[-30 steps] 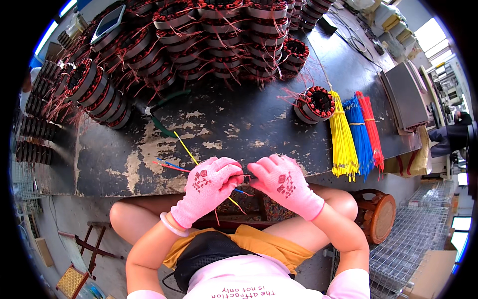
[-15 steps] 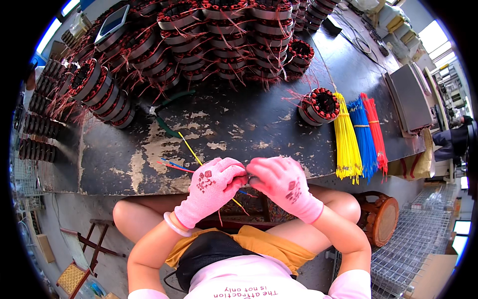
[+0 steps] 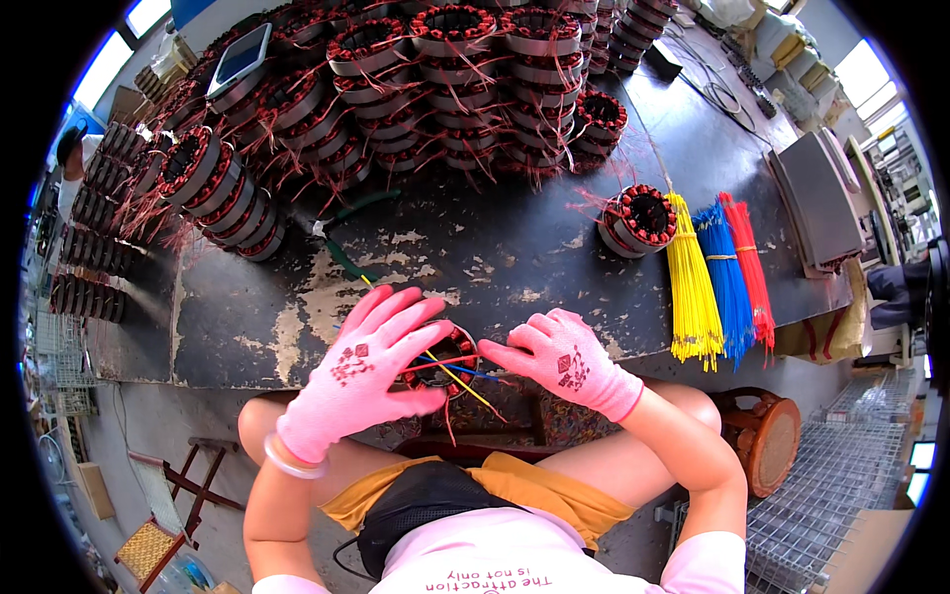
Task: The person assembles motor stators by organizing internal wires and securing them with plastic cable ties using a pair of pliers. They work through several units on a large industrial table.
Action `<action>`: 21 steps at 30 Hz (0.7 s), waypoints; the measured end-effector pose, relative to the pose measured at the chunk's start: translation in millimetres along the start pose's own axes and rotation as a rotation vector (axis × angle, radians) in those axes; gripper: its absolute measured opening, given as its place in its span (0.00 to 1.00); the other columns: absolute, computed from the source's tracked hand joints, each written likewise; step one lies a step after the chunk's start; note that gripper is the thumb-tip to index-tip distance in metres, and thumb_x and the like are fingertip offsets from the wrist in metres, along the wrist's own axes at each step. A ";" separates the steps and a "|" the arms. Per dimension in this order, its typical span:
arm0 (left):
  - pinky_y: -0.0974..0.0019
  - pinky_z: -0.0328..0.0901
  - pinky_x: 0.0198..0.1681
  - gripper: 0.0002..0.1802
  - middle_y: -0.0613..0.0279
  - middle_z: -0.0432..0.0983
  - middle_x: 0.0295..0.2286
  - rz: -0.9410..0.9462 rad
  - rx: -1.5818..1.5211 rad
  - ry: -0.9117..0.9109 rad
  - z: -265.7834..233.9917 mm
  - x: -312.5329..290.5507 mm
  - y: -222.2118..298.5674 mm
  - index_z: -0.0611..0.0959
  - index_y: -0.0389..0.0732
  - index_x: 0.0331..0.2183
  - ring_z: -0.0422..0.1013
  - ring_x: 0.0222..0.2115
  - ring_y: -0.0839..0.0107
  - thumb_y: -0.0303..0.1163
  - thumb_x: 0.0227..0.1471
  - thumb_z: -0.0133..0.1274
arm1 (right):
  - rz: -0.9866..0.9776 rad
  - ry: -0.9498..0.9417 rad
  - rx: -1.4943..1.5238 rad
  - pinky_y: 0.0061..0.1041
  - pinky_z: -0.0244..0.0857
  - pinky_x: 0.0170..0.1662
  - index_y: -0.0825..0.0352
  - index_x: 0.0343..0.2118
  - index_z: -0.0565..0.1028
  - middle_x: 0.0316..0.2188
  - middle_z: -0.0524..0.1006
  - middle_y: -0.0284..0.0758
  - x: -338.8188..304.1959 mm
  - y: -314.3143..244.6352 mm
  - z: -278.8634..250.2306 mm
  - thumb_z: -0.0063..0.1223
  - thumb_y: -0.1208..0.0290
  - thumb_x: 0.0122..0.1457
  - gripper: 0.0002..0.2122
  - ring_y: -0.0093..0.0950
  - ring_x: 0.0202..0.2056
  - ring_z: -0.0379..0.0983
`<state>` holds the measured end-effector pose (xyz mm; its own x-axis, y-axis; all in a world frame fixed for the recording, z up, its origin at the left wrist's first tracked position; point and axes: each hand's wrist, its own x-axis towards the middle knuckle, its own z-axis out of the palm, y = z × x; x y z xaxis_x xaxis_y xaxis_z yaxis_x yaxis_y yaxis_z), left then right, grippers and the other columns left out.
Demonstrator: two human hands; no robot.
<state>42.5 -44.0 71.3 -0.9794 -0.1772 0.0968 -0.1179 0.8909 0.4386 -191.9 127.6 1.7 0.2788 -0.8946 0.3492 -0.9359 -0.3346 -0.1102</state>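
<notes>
Tabletop (image 3: 495, 238), dark and chipped, carries tall stacks of stators (image 3: 542, 94); a knock could topple those. The left hand (image 3: 358, 371) splays over one wound core (image 3: 464, 344) at the near edge; apart from it, the right hand (image 3: 567, 364) hovers by the red lead (image 3: 453, 360), and I can't tell whether it grips. Bumped, that core could slip off; the yellow lead (image 3: 477, 395) and blue lead (image 3: 481, 374), crossing, could tangle.

Yellow, blue and red wires (image 3: 465, 382) cross the red-wound ring (image 3: 462, 346).
</notes>
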 end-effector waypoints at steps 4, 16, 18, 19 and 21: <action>0.44 0.49 0.71 0.46 0.51 0.66 0.62 0.038 0.009 -0.110 4.9 -5.5 -8.3 0.75 0.45 0.60 0.62 0.62 0.50 0.47 0.38 0.70 | -0.005 -0.044 -0.038 0.29 0.67 0.37 0.49 0.54 0.79 0.30 0.69 0.24 0.9 1.1 5.2 0.56 0.69 0.50 0.24 0.25 0.33 0.69; 0.45 0.54 0.68 0.46 0.52 0.68 0.54 -0.066 0.047 0.142 51.2 -12.4 0.7 0.76 0.46 0.57 0.63 0.59 0.50 0.51 0.37 0.72 | 0.260 -0.014 0.174 0.42 0.68 0.54 0.73 0.53 0.73 0.49 0.77 0.48 146.4 -8.0 18.1 0.58 0.49 0.60 0.30 0.47 0.50 0.74; 0.45 0.54 0.68 0.46 0.52 0.68 0.54 -0.079 0.053 0.174 54.9 -15.7 0.7 0.76 0.46 0.57 0.64 0.58 0.50 0.51 0.37 0.72 | 0.232 -0.136 0.069 0.41 0.63 0.57 0.76 0.56 0.70 0.56 0.71 0.49 200.5 -11.3 51.0 0.57 0.43 0.58 0.37 0.46 0.55 0.68; 0.45 0.55 0.68 0.45 0.52 0.68 0.54 -0.087 0.059 0.191 58.9 -18.2 -0.7 0.76 0.46 0.57 0.64 0.58 0.50 0.51 0.37 0.72 | 0.282 -0.282 -0.035 0.39 0.61 0.57 0.77 0.55 0.70 0.54 0.71 0.48 227.5 -14.1 59.6 0.57 0.36 0.53 0.42 0.44 0.55 0.67; 0.45 0.54 0.68 0.47 0.52 0.67 0.55 -0.070 0.035 0.175 59.1 -14.2 0.5 0.73 0.46 0.59 0.65 0.58 0.52 0.50 0.37 0.72 | 0.309 -0.184 -0.308 0.38 0.59 0.57 0.76 0.55 0.70 0.52 0.71 0.46 240.4 6.7 97.3 0.59 0.29 0.46 0.49 0.42 0.55 0.67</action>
<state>46.7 -16.3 17.3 -0.9255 -0.3067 0.2220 -0.1937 0.8873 0.4185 -110.2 -118.5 -5.6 -0.0158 -0.9854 0.1694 -0.9936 0.0343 0.1073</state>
